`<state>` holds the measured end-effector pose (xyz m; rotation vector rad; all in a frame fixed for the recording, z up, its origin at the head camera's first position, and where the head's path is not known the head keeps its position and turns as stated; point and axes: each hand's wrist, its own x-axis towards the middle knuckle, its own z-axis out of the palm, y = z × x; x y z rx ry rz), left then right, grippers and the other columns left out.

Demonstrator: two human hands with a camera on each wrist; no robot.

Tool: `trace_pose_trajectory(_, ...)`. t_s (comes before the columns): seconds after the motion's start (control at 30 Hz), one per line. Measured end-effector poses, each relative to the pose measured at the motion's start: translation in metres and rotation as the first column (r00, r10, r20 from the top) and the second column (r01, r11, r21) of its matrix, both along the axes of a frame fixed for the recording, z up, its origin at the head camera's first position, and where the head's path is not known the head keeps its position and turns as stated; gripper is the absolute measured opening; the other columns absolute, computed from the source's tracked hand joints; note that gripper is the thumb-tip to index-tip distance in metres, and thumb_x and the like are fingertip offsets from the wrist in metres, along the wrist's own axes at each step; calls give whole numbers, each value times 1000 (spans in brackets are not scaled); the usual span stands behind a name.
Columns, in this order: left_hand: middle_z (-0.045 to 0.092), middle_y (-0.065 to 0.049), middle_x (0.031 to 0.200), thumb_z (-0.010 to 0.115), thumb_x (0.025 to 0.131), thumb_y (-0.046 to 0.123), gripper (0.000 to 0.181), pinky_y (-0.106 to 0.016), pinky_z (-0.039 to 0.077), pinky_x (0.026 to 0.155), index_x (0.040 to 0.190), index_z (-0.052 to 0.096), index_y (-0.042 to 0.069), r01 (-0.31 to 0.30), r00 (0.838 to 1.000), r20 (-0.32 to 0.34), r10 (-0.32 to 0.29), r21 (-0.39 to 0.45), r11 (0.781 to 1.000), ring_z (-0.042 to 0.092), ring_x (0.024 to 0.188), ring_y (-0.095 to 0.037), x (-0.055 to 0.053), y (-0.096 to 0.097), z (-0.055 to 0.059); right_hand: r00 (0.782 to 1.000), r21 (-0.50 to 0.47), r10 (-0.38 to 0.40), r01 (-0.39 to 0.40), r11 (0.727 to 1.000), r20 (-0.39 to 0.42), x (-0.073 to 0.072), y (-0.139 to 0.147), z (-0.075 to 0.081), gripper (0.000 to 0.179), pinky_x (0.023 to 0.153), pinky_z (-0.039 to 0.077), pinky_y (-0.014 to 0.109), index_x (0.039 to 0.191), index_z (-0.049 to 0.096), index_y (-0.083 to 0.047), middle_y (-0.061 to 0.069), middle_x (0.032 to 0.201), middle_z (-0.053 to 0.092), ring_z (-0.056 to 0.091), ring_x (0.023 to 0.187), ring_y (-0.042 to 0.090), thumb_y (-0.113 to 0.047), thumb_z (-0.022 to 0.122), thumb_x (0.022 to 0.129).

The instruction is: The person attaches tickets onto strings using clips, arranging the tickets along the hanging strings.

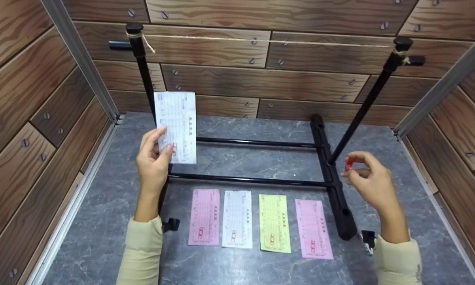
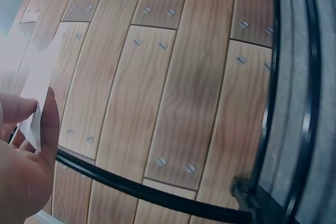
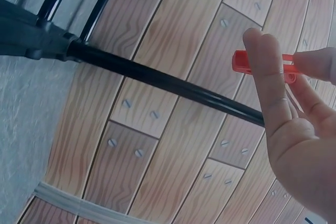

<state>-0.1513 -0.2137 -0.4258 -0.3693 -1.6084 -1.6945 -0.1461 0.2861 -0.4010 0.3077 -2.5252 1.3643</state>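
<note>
In the head view my left hand [image 1: 154, 166] pinches a white printed paper slip [image 1: 178, 118] by its lower left part, holding it upright in front of the rack's left post. The left wrist view shows this slip [image 2: 39, 77] nearly edge-on between thumb and fingers. Beside the right post, my right hand [image 1: 369, 180] pinches a small red clip [image 1: 349, 163]. Its red plastic body [image 3: 241, 61] shows between thumb and fingers in the right wrist view. A thin string [image 1: 221, 38] runs between the tops of the two black posts, with nothing hanging on it.
On the grey surface lie a pink slip [image 1: 204, 217], a white slip [image 1: 237, 219], a yellow slip [image 1: 275, 223] and another pink slip [image 1: 314, 229] in a row. The black rack's crossbars [image 1: 245, 180] stand behind them. Wood-patterned walls [image 1: 221, 79] enclose the area.
</note>
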Motion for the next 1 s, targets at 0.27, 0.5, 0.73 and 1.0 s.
trace_pose_trajectory(0.27, 55, -15, 125, 56, 85, -22, 45, -26, 57, 72, 129, 60, -13, -3, 1000, -11, 3, 27, 1000, 64, 93, -22, -15, -1, 17, 996, -48, 84, -84, 995, 9, 4, -10, 5, 32, 66, 59, 28, 127, 60, 1, 8, 116, 61, 72, 85, 12, 6, 56, 96)
trace_pose_trajectory(0.5, 56, -16, 125, 56, 85, -22, 45, -25, 56, 72, 129, 59, -14, 22, 999, -46, -20, 54, 998, 63, 92, -21, -31, 1, 33, 990, -55, 139, -139, 989, 4, 3, -15, 9, 31, 68, 59, 30, 128, 59, 2, 14, 114, 59, 72, 88, 15, 3, 61, 97)
trace_pose_trajectory(0.73, 55, -18, 126, 57, 85, -22, 45, -25, 56, 71, 129, 57, -16, 77, 993, -92, -70, 82, 994, 63, 91, -22, -49, 5, 47, 988, -71, 154, -153, 986, 2, 1, -21, 15, 36, 68, 59, 27, 128, 58, 3, 6, 115, 59, 71, 89, 11, 0, 68, 94)
trace_pose_trajectory(1.0, 54, -20, 127, 55, 84, -23, 46, -26, 56, 72, 129, 57, -17, 123, 986, -124, -112, 88, 988, 63, 94, -24, -68, 4, 62, 988, -62, 149, -152, 986, -44, -4, -29, 23, 36, 67, 59, 29, 126, 60, 2, 14, 113, 60, 71, 85, 11, 2, 70, 92)
